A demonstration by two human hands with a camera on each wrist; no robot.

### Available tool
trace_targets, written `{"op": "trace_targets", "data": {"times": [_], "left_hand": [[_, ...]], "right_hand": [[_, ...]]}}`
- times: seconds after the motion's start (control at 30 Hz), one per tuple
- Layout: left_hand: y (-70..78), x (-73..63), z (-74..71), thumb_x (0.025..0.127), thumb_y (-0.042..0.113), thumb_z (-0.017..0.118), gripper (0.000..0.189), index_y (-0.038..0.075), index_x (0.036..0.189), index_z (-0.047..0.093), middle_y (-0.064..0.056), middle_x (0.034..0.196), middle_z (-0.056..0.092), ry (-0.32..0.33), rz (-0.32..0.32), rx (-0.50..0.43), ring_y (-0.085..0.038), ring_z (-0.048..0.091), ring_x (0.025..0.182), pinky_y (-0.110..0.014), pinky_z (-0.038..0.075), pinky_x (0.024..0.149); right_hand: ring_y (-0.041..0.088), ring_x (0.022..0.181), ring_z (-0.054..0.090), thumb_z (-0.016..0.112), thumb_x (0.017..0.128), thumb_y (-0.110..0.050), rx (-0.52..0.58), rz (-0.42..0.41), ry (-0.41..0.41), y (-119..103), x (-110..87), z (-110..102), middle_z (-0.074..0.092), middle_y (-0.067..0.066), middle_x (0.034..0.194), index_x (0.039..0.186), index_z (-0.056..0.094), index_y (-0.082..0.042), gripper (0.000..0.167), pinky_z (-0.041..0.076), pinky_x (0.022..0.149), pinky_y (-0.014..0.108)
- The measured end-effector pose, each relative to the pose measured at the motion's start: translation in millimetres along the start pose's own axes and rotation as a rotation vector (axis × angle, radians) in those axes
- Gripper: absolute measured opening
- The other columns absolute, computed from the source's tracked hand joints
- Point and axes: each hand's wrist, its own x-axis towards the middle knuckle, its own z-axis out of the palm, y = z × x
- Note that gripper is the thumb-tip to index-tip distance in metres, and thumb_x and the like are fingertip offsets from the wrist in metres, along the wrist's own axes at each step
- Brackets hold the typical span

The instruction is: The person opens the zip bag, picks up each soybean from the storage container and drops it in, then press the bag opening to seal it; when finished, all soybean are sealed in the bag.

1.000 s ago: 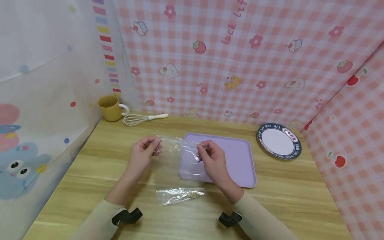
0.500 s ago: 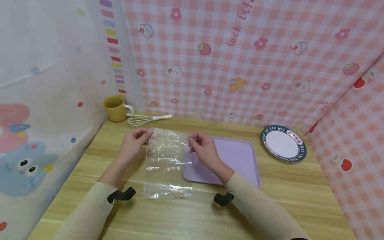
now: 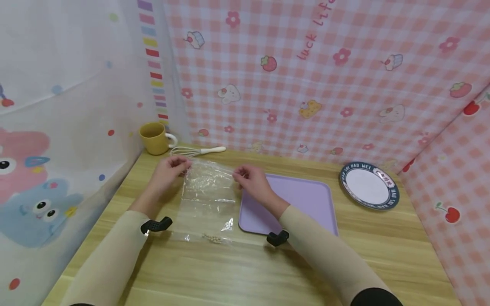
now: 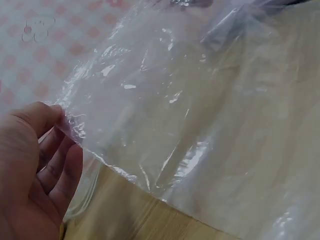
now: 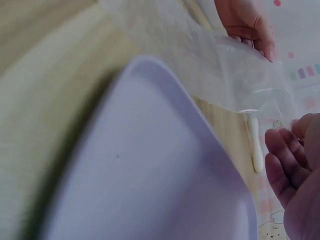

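Note:
A clear plastic bag (image 3: 206, 208) is spread between both hands, with several small pale pieces (image 3: 212, 239) gathered at its lower end. My left hand (image 3: 168, 170) pinches the bag's upper left corner; the left wrist view shows thumb and forefinger on the film, the other fingers curled below. At the upper right corner, my right hand (image 3: 253, 180) pinches the bag's edge between thumb and fingertips. The bag's right side lies beside the purple tray (image 3: 302, 199), whose near left part is partly under the right forearm.
A yellow mug (image 3: 154, 142) with a white handle stands at the back left corner. Beside it lies a white whisk (image 3: 212, 150), its wires partly behind the left hand. A dark-rimmed plate (image 3: 367, 187) sits at the back right. Patterned cloth (image 3: 283, 93) hangs behind the wooden table (image 3: 237, 272).
Both hands have moved left and farther back with the bag, off most of the tray. The bag now lies flatter, its pale pieces shifted left. The camera view has turned slightly.

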Motion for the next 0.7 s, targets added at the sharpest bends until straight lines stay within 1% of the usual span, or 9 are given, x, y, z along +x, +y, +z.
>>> {"op": "trace_targets", "data": {"times": [0.07,0.13,0.3,0.4,0.47,0.57,0.7], "left_hand": [[-1.9,4.7,-1.0,0.108,0.011,0.073,0.026,-0.010,0.122,0.070,0.001,0.095,0.073,-0.010,0.014,0.025,-0.009,0.067,0.083,-0.023,0.059,0.076],[-3.9,8.2,-1.9,0.107,0.008,0.073,0.024,-0.011,0.122,0.070,-0.002,0.094,0.073,-0.023,0.037,0.061,-0.009,0.067,0.082,-0.023,0.059,0.075],[-10.5,15.3,-3.9,0.106,0.009,0.076,0.020,-0.006,0.117,0.072,-0.005,0.092,0.073,-0.039,0.051,0.189,-0.011,0.065,0.081,-0.022,0.055,0.071],[-15.4,18.5,-5.7,0.106,0.011,0.076,0.016,-0.002,0.115,0.074,-0.008,0.093,0.073,-0.053,0.051,0.279,-0.016,0.065,0.083,-0.024,0.054,0.072],[-17.2,19.5,-6.3,0.106,0.012,0.077,0.015,0.000,0.115,0.075,-0.010,0.096,0.075,-0.061,0.062,0.338,-0.020,0.066,0.086,-0.026,0.054,0.074],[-18.3,21.1,-6.0,0.105,0.012,0.077,0.014,0.002,0.115,0.076,-0.013,0.102,0.076,-0.067,0.099,0.424,-0.025,0.067,0.092,-0.031,0.054,0.081],[-19.5,22.6,-3.6,0.106,0.014,0.076,0.017,0.003,0.118,0.076,-0.015,0.108,0.076,-0.056,0.126,0.512,-0.028,0.068,0.098,-0.040,0.055,0.088]], "right_hand": [[0.024,0.069,0.072,0.074,0.106,-0.008,-0.038,-0.004,-0.013,3.7,5.2,-0.5,0.075,0.008,0.091,0.107,0.077,-0.002,0.006,0.059,0.062,0.031],[0.021,0.071,0.070,0.075,0.106,-0.009,-0.081,-0.002,-0.023,7.8,10.7,-0.8,0.075,0.007,0.092,0.105,0.077,-0.003,0.006,0.056,0.061,0.027],[0.014,0.076,0.064,0.078,0.104,-0.010,-0.176,0.000,-0.033,14.1,23.1,-1.7,0.075,0.005,0.094,0.103,0.078,-0.005,0.005,0.053,0.065,0.025],[0.014,0.079,0.063,0.078,0.103,-0.009,-0.210,-0.003,-0.050,16.8,28.1,-1.8,0.075,0.007,0.095,0.104,0.078,-0.004,0.005,0.053,0.068,0.026],[0.014,0.080,0.064,0.078,0.103,-0.008,-0.229,-0.003,-0.059,19.1,30.5,-1.5,0.075,0.006,0.095,0.104,0.078,-0.004,0.004,0.054,0.069,0.026],[0.016,0.082,0.065,0.078,0.102,-0.007,-0.245,0.001,-0.061,21.5,32.7,-1.5,0.075,0.006,0.095,0.105,0.078,-0.004,0.004,0.054,0.071,0.028],[0.017,0.085,0.065,0.078,0.102,-0.007,-0.268,0.002,-0.057,25.5,33.7,-0.9,0.075,0.006,0.097,0.106,0.078,-0.005,0.004,0.055,0.074,0.029]]}}
